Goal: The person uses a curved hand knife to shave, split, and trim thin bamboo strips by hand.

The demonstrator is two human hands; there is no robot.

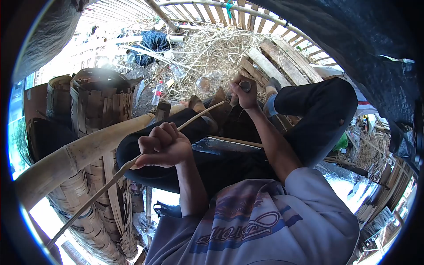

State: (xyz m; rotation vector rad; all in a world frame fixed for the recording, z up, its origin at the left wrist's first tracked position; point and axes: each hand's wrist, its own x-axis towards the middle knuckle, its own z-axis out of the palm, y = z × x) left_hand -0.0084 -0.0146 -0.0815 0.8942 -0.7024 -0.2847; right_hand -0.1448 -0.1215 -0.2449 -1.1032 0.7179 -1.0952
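The head view shows the left hand (163,145) closed in a fist around a thin strip (201,115), which slants from the lower left, through the fist, up to a tip near the right hand (244,96). The right hand is closed around a round-ended piece (246,86), perhaps a handle; whether it has a blade, and whether the strip touches it, I cannot tell. The step in hand seems to be holding the strip steady, its tip pointed at the right hand, above the lap between the bent knees. From this pose, a next move of the strip calls for a firm left grip, fingers clear of its edges, and care that its long lower end does not catch on the bamboo pole (70,159) beside the left knee (130,148). Woven pieces (104,104) stand beyond the pole, with a bottle (157,92), straw (221,48) and boards (282,62) farther out on the ground.
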